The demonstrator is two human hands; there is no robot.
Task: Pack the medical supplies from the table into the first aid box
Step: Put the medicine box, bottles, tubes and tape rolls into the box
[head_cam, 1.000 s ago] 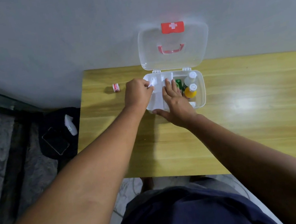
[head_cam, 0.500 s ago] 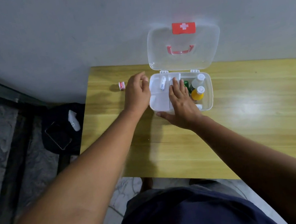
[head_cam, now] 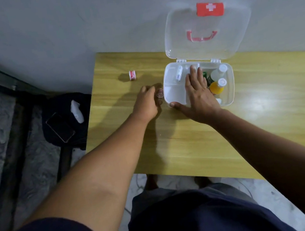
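The white translucent first aid box (head_cam: 230, 91) stands open on the wooden table (head_cam: 258, 122), its lid (head_cam: 208, 32) with a red cross label leaning on the wall. Inside lie a white tube (head_cam: 179, 73), a white-capped bottle (head_cam: 218, 72), an orange bottle (head_cam: 217, 87) and a green item (head_cam: 206, 77). My right hand (head_cam: 198, 94) lies flat over the box, thumb at its front left corner. Just left of the box, my left hand (head_cam: 146, 103) curls its fingers round a small clear round item (head_cam: 159, 94) on the table. A red-and-white tape roll (head_cam: 133, 75) sits further left.
The table's left edge runs close to my left hand and its front edge is near my body. On the floor to the left lies a black bag (head_cam: 63, 113) with a phone (head_cam: 60, 127) and a white object (head_cam: 77, 111) on it. The grey wall backs the table.
My left hand let go of the white tube into the box's back left compartment, then drew back and down to the small clear item beside the box. My right hand stayed on the box.
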